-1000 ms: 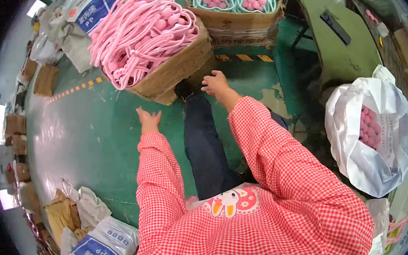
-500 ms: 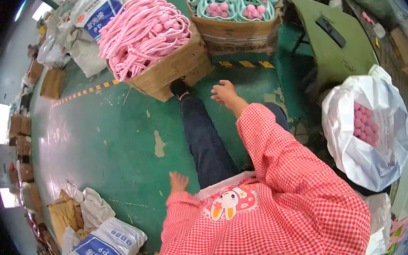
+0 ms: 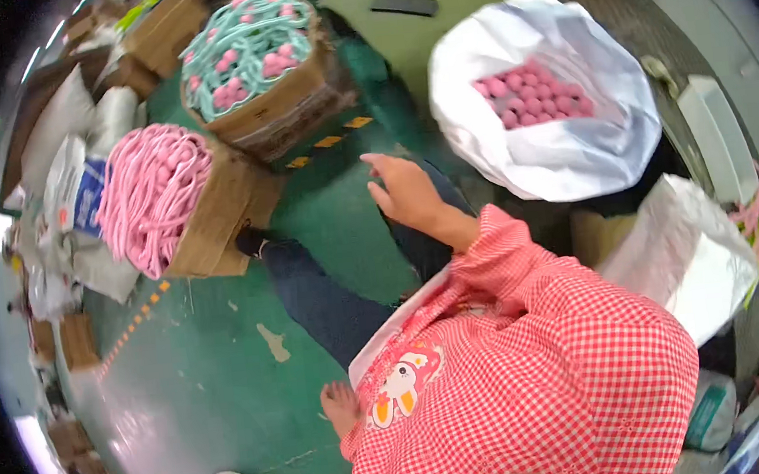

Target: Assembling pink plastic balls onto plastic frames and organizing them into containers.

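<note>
green floor [image 3: 227,361] open between boxes; right hand [image 3: 405,193] spread, empty, near white bag [image 3: 564,160]; left hand [image 3: 341,405] empty.

Scuffed green floor [image 3: 227,361], two cardboard boxes [image 3: 222,216] of looped cords, white sack [image 3: 573,154]

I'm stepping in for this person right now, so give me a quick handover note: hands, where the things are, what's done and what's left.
Right hand: open, empty, stretched out over the knee toward the white bag of pink balls.
Left hand: low by the hip, holding nothing that shows.
Pink cord box sits front left; the teal cord box behind it.
Done: both boxes are heaped full.
Left: nothing is in hand yet; the balls are untouched in the bag.
</note>
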Demonstrator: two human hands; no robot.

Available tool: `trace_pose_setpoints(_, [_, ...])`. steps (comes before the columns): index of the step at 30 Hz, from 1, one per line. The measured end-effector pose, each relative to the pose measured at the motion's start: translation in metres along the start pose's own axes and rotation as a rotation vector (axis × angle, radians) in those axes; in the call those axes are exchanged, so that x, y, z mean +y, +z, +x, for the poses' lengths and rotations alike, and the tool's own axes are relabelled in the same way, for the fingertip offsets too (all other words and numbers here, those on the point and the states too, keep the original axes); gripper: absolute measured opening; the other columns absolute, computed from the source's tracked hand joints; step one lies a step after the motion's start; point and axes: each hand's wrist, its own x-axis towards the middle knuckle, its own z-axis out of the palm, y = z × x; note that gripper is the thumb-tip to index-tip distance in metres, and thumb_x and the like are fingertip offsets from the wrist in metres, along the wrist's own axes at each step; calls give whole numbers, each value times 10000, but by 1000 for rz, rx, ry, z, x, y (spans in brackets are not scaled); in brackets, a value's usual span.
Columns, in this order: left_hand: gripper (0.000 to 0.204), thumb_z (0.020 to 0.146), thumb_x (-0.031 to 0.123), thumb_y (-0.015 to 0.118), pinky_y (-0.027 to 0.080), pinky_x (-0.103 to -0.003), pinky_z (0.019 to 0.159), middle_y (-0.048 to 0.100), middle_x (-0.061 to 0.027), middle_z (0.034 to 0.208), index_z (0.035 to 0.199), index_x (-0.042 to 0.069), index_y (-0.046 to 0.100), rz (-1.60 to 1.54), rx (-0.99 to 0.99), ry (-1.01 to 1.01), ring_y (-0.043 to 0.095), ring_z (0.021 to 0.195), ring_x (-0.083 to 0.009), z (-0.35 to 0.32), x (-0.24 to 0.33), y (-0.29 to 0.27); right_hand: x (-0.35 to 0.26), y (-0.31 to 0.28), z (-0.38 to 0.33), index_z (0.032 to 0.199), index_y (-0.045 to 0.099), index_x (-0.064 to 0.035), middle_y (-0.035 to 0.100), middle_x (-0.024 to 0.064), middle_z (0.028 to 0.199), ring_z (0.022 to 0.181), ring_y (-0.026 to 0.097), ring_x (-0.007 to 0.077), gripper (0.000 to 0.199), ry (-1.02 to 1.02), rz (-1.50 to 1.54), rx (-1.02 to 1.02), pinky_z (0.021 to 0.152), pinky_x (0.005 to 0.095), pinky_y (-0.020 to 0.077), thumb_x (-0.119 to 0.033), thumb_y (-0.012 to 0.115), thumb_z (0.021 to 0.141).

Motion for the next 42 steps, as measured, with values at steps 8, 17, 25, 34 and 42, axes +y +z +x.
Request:
trace_pose_setpoints(8, [297,972,137,502,447,-313,939,621,-132,1101,1201,-45,554,791,-181,1400,589,1057,-201,-105,87,256,-50,-178,-43,1035,653,-71,648,104,973,916,596,289,266,-145,-401,404,825,388,430,-54,675,771])
trace_pose_setpoints(17, [457,949,199,526,353,-352,1057,530,-228,1326,1323,-59,477,1054,-1229,1124,496,1253,-317,-238,-7,500,-8,-297,-35,1338,465,-98,513,189,1301,1154,516,381,649,457,-1174,661,940,480,416,-398,690,808])
trace_pose_setpoints(25, [883,777,405,744,401,-430,1004,472,-307,1305,1402,-47,314,1368,-991,1165,465,1229,-404,-204,-102,651,38,-302,2,1277,499,11,621,250,1125,998,616,385,677,671,-608,550,839,407,485,-430,698,803])
trace_pose_setpoints(34, [373,854,195,689,503,-263,696,666,-66,961,1125,-48,604,918,-1494,-56,623,797,-118,-212,-90,697,94,-361,-1,916,649,61,660,191,805,755,593,229,573,898,-372,728,713,371,459,-488,493,950])
trace_pose_setpoints(42, [310,868,176,629,526,-283,700,637,-64,955,1100,-27,601,896,-1360,49,631,813,-129,-220,-58,675,95,-335,-18,848,638,27,601,154,688,655,553,170,436,605,-397,954,626,345,450,-382,532,955])
